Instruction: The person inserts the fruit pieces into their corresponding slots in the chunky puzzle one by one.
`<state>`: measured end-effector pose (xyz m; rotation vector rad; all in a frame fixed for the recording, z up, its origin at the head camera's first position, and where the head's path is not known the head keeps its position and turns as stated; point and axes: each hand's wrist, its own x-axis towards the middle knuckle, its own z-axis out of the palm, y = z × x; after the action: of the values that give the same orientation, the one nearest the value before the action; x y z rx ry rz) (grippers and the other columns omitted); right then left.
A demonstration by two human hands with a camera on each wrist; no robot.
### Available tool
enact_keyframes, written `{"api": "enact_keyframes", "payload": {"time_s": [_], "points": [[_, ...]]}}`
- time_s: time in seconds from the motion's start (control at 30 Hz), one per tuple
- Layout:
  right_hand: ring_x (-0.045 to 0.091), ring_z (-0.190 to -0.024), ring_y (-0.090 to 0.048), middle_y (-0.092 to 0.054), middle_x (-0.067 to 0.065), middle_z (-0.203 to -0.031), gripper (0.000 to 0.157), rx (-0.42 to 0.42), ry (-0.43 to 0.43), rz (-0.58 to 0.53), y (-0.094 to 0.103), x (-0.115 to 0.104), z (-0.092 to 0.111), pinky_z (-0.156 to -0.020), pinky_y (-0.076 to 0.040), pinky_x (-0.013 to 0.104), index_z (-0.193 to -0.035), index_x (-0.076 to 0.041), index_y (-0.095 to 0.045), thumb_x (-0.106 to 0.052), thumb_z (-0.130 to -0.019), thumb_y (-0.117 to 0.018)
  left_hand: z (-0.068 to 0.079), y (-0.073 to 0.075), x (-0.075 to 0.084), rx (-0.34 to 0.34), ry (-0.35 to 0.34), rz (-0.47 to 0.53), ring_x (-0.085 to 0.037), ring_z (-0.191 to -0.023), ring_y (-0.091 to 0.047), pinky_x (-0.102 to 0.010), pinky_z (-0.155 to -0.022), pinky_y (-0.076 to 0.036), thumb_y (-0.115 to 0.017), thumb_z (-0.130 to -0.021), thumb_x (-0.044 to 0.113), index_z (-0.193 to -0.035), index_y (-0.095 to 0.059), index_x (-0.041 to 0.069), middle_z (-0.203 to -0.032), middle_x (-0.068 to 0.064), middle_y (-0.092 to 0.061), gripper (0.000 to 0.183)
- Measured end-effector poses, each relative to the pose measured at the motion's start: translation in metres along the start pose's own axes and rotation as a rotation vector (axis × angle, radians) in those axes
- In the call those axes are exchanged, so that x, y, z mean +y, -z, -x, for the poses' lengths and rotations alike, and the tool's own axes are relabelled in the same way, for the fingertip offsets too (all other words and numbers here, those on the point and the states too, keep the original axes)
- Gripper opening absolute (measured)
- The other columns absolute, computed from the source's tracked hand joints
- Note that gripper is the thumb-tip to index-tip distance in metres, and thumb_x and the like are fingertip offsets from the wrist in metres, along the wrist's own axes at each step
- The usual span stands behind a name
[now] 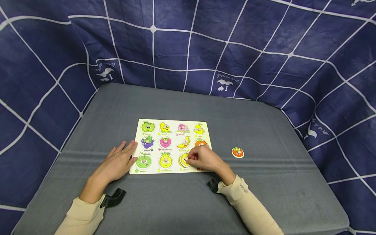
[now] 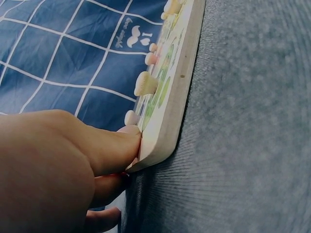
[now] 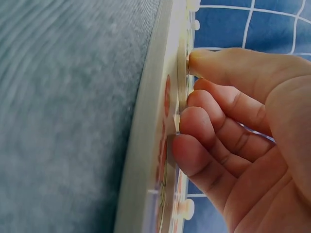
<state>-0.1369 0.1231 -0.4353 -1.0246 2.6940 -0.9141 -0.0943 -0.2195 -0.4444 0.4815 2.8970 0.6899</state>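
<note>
A fruit peg puzzle board [image 1: 156, 133] lies flat, its knobbed pieces in rows with printed names. My left hand [image 1: 117, 164] rests at the board's left edge with fingers spread and fairly straight; in the left wrist view the thumb [image 2: 114, 148] touches the board near a corner. At the bottom row, my right hand [image 1: 205, 158] pinches the knob of the yellow lemon piece [image 1: 182, 160] between thumb and index finger. Its other fingers curl low over the board in the right wrist view. That hand hides the bottom right corner spot. Off to the right lies a loose round orange-red piece [image 1: 238, 152].
Grey cloth covers the table [image 1: 264, 189]. A blue curtain [image 1: 188, 45] with white grid lines rises behind it and along both sides. Black wrist straps sit at the left [image 1: 113, 198] and right [image 1: 212, 186] cuffs.
</note>
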Motion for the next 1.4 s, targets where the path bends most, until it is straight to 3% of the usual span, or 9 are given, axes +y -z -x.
{"api": "enact_keyframes", "payload": {"time_s": [0.4,0.77,1.1,1.4], "points": [[-0.005,-0.053,-0.045,-0.056,-0.012,-0.061,0.012,0.010,0.070,0.006,-0.008,0.000,-0.005,-0.050,-0.041,0.016,-0.074,-0.011,-0.070,-0.008,-0.081,-0.079,-0.001,-0.001,-0.002,0.000,-0.006,0.005,-0.054,-0.141,-0.021,-0.070,-0.108,-0.016,-0.055,-0.101,0.017,-0.149,-0.033,-0.008,-0.154,-0.028,-0.031,0.059],[-0.006,-0.047,-0.044,-0.057,-0.011,-0.058,0.013,-0.007,0.024,0.057,-0.008,-0.007,-0.007,-0.047,-0.040,0.015,-0.071,-0.011,-0.069,-0.007,-0.080,-0.078,-0.001,-0.001,-0.002,-0.007,-0.004,0.003,-0.054,-0.141,-0.021,-0.070,-0.108,-0.016,-0.055,-0.101,0.017,-0.150,-0.033,-0.008,-0.154,-0.028,-0.030,0.059],[-0.004,-0.048,-0.049,-0.059,-0.013,-0.062,0.008,-0.028,-0.032,-0.018,-0.004,0.000,-0.001,-0.050,-0.044,0.018,-0.077,-0.011,-0.072,-0.011,-0.082,-0.079,-0.001,-0.001,-0.001,-0.008,-0.006,0.003,-0.053,-0.141,-0.021,-0.070,-0.107,-0.017,-0.055,-0.101,0.017,-0.150,-0.033,-0.008,-0.154,-0.027,-0.030,0.059],[-0.001,-0.057,-0.051,-0.060,-0.013,-0.066,0.009,0.076,-0.066,-0.007,0.016,0.019,0.018,-0.053,-0.045,0.020,-0.078,-0.013,-0.073,-0.012,-0.080,-0.082,-0.001,0.000,-0.001,-0.007,-0.003,0.006,-0.053,-0.142,-0.020,-0.070,-0.108,-0.016,-0.055,-0.101,0.017,-0.150,-0.033,-0.008,-0.155,-0.027,-0.030,0.059]]}}
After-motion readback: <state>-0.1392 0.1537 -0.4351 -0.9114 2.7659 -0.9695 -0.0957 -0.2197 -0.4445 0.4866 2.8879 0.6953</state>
